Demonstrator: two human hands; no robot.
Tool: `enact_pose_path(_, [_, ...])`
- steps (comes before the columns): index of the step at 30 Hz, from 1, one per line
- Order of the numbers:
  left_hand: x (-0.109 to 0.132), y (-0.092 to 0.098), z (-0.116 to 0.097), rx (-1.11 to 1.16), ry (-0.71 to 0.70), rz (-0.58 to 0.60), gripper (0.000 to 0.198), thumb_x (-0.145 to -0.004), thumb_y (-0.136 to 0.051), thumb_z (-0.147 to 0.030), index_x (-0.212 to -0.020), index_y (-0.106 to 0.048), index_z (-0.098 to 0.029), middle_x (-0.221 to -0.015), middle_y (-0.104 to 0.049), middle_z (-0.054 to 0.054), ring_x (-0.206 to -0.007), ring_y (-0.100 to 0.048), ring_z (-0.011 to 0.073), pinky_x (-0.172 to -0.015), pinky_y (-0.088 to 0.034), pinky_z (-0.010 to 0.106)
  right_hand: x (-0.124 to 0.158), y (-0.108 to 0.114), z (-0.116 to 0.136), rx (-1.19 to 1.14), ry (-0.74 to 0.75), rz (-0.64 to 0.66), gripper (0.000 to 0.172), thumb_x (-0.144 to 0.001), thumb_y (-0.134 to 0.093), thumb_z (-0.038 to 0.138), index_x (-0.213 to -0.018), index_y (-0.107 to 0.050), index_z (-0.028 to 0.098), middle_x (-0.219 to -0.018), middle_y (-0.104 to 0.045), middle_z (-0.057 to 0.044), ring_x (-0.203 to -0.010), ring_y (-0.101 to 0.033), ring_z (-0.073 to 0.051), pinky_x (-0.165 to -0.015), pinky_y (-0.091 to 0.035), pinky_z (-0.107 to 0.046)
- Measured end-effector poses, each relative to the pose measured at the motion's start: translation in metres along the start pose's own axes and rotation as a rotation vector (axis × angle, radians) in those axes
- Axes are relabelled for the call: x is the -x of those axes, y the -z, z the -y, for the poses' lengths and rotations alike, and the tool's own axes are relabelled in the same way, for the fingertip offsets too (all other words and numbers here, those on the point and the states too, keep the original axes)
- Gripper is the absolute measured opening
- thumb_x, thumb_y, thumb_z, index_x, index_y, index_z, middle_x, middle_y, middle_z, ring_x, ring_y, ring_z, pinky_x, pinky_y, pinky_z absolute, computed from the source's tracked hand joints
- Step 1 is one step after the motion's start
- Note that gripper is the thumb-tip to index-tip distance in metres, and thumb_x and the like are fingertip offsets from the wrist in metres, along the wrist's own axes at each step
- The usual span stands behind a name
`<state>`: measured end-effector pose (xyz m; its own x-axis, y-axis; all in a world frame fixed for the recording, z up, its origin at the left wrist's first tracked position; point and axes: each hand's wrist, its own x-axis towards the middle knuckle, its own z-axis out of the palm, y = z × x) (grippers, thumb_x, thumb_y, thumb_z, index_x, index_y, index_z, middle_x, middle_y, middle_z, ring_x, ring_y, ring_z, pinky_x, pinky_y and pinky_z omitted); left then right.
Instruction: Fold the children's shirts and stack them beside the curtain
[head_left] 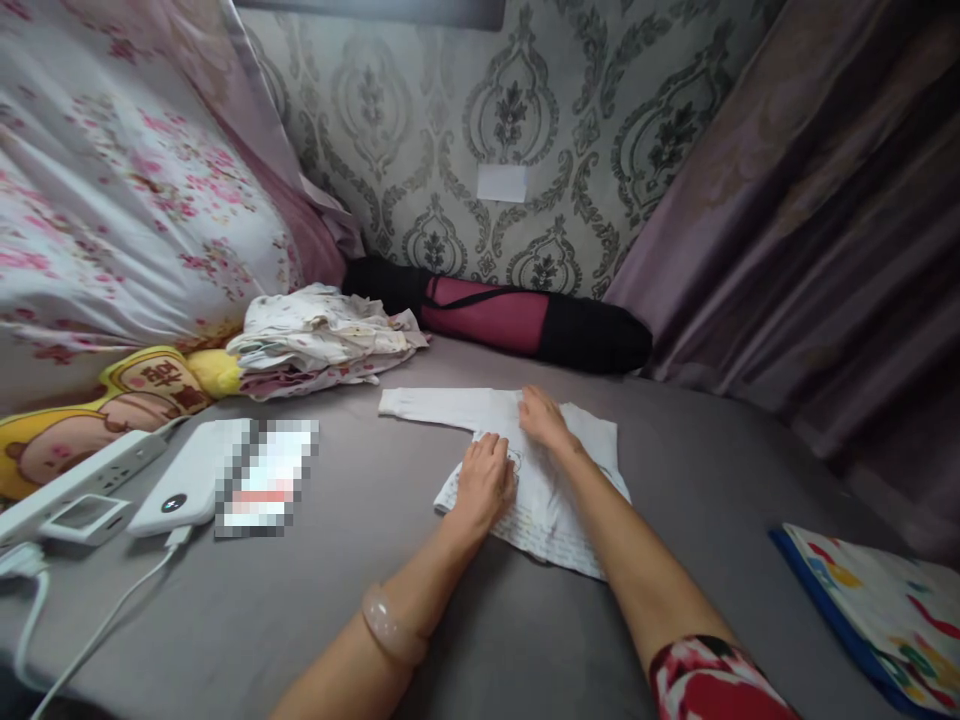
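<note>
A small white long-sleeved shirt point(589, 435) with lines of printed writing near its hem lies on the grey bed sheet. One sleeve stretches out to the left. My left hand point(486, 478) rests low on the shirt's left side, its fingers bent together on the cloth; a pale bangle circles the wrist. Farther up, my right hand point(545, 418) has its fingers curled onto the fabric by the upper edge, where the sleeve meets the body. Its forearm crosses over the shirt and hides part of the right side. The fingertips of both hands are partly hidden.
A pile of folded clothes point(322, 335) sits at the back left, beside a yellow cartoon cushion point(142, 395). Left are a white power bank point(191, 480), a blurred-out phone point(270, 475) and a power strip point(82, 485). A black-and-maroon long bag point(487, 315) lies behind; a colourful blue-edged item point(877, 600) is right.
</note>
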<state>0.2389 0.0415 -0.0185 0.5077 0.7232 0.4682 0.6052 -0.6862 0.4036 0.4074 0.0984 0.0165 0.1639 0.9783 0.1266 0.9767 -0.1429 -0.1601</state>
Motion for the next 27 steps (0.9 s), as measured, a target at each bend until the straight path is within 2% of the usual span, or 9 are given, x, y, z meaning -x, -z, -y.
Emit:
enact_pose_path(4, [-0.009, 0.015, 0.009, 0.061, 0.125, 0.008, 0.025, -0.088, -0.045, -0.015, -0.111, -0.054, -0.017, -0.118, -0.061, 0.012, -0.112, -0.056, 0.0241, -0.096, -0.043, 0.039, -0.005, -0.023, 0.040, -0.093, 0.052, 0.064, 0.050, -0.095, -0.031, 0.022, -0.142, -0.037, 0.007, -0.151, -0.035, -0.014, -0.141, -0.026, -0.022, -0.114, -0.017, -0.037])
enact_pose_path(8, [-0.020, 0.021, 0.029, 0.128, 0.303, -0.004, 0.023, -0.088, -0.047, -0.019, -0.108, -0.057, -0.017, -0.108, -0.066, 0.010, -0.102, -0.061, 0.0228, -0.090, -0.045, 0.035, -0.003, -0.038, 0.059, -0.171, 0.025, 0.130, 0.056, -0.098, -0.026, 0.033, -0.147, -0.029, 0.006, -0.156, -0.025, -0.014, -0.144, -0.017, -0.022, -0.115, -0.012, -0.038])
enact_pose_path(12, [-0.035, 0.021, 0.053, 0.121, 0.430, -0.011, 0.027, -0.087, -0.049, -0.023, -0.111, -0.060, -0.014, -0.110, -0.066, 0.013, -0.098, -0.062, 0.0228, -0.090, -0.045, 0.035, 0.002, -0.044, 0.065, -0.175, -0.002, 0.118, 0.059, -0.099, -0.021, 0.038, -0.149, -0.027, 0.007, -0.158, -0.019, -0.013, -0.146, -0.011, -0.021, -0.116, -0.006, -0.039])
enact_pose_path(15, [-0.047, 0.026, 0.072, 0.020, 0.495, -0.030, 0.030, -0.088, -0.049, -0.023, -0.112, -0.061, -0.013, -0.111, -0.063, 0.015, -0.103, -0.059, 0.0241, -0.095, -0.042, 0.035, 0.004, -0.045, 0.067, -0.163, -0.007, 0.108, 0.059, -0.099, -0.019, 0.038, -0.149, -0.028, 0.007, -0.158, -0.019, -0.012, -0.145, -0.012, -0.021, -0.116, -0.005, -0.039])
enact_pose_path(23, [-0.070, 0.065, 0.122, -0.316, 0.790, -0.091, 0.035, -0.086, -0.048, -0.029, -0.116, -0.059, -0.013, -0.124, -0.050, 0.022, -0.117, -0.046, 0.0357, -0.093, -0.039, 0.044, 0.003, -0.044, 0.069, -0.139, -0.013, 0.113, 0.059, -0.098, -0.021, 0.037, -0.149, -0.028, 0.006, -0.158, -0.018, -0.012, -0.145, -0.013, -0.022, -0.116, -0.004, -0.038])
enact_pose_path(27, [-0.075, 0.076, 0.145, -0.299, 0.907, -0.001, 0.039, -0.084, -0.052, -0.033, -0.114, -0.057, -0.009, -0.127, -0.049, 0.026, -0.121, -0.045, 0.0383, -0.096, -0.037, 0.046, 0.003, -0.042, 0.069, -0.134, -0.014, 0.124, 0.060, -0.098, -0.021, 0.037, -0.149, -0.027, 0.006, -0.158, -0.018, -0.012, -0.145, -0.012, -0.023, -0.116, -0.005, -0.039])
